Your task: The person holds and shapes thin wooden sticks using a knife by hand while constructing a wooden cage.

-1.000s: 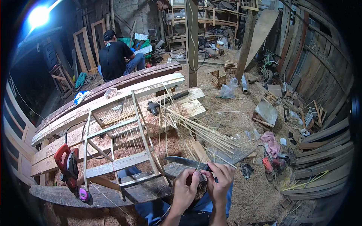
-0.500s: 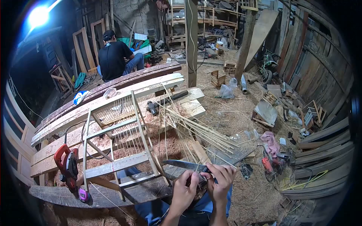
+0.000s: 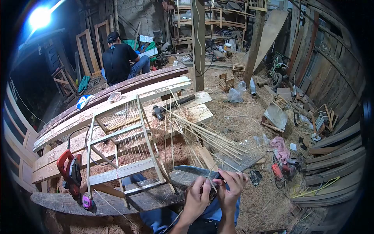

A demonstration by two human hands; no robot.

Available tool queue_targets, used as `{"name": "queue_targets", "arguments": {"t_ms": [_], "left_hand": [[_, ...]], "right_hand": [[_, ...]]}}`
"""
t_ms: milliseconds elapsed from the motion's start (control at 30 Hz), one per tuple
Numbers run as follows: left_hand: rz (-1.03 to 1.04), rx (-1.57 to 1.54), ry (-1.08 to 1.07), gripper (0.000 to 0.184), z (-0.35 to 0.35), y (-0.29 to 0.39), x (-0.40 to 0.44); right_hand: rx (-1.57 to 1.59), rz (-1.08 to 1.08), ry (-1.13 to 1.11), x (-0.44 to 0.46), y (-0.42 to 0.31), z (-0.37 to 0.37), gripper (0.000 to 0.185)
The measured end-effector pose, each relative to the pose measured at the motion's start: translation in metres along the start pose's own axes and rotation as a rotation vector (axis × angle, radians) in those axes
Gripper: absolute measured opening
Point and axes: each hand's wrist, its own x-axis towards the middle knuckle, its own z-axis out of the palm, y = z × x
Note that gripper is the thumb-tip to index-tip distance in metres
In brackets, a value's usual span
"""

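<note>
My right hand (image 3: 231, 190) is closed around the handle of a knife (image 3: 194, 170), whose long dark blade points left above the bench edge. Close beside it, my left hand (image 3: 197, 196) pinches a thin bamboo strip (image 3: 210, 175) where it meets the blade near the handle. The fingers of both hands almost touch, and they cover part of the strip. To the left stands a small wooden frame (image 3: 121, 170) with thin rods across it. Beyond the hands, a bundle of bamboo strips (image 3: 212, 134) lies over the bench.
A red power planer (image 3: 70, 171) and a purple tape measure (image 3: 86, 202) sit at the bench's left. A hammer (image 3: 159, 112) lies on the shavings-covered planks. Another person (image 3: 119, 62) sits at the back. A red power tool (image 3: 277, 171) is on the floor to the right.
Both hands and the knife have shifted slightly right. The bamboo strip shows more clearly between my hands. The frame and bench things stay put.
</note>
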Motion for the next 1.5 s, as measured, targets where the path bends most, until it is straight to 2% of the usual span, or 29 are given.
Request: {"name": "queue_targets", "arguments": {"t_ms": [200,933,1000,1033,1100,1133,1167,1200,1233,1300,1333,1500], "left_hand": [[0.072,0.027,-0.008,0.015,0.004,-0.004,0.001],[0.086,-0.005,-0.03,0.016,0.004,0.0,-0.002],[0.035,0.03,0.033,0.017,-0.007,-0.006,-0.014],[0.026,-0.022,0.052,0.018,-0.014,-0.008,-0.015],[0.056,0.051,0.127,0.014,-0.029,0.002,-0.011],[0.066,0.01,0.152,0.016,-0.032,0.005,-0.005],[-0.014,-0.023,0.131,0.019,-0.032,0.013,-0.003],[0.026,0.014,0.123,0.018,-0.027,0.006,0.0],[0.066,0.057,0.116,0.017,-0.024,0.001,0.003],[0.039,-0.008,0.086,0.015,-0.019,0.004,0.0],[0.017,-0.081,0.066,0.014,-0.018,0.006,0.0],[0.051,-0.065,0.076,0.008,-0.021,-0.004,0.002]], "right_hand": [[0.005,0.021,0.019,-0.002,0.003,0.0,0.027],[-0.013,-0.004,0.01,-0.001,0.015,-0.005,0.025],[0.198,0.522,0.391,0.012,0.036,-0.015,0.023],[-0.146,0.384,0.347,0.007,0.065,-0.033,0.025],[-0.264,0.349,0.241,0.0,0.074,-0.056,0.028],[-0.273,0.345,0.243,-0.001,0.076,-0.056,0.028],[-0.222,0.346,0.27,-0.003,0.076,-0.053,0.029],[-0.17,0.349,0.298,-0.006,0.074,-0.05,0.03],[-0.189,0.288,0.272,-0.002,0.068,-0.047,0.031],[-0.05,0.309,0.239,-0.001,0.058,-0.038,0.03],[-0.04,0.312,0.243,0.0,0.054,-0.034,0.03],[-0.026,0.236,0.161,0.005,0.036,-0.029,0.029]]}}
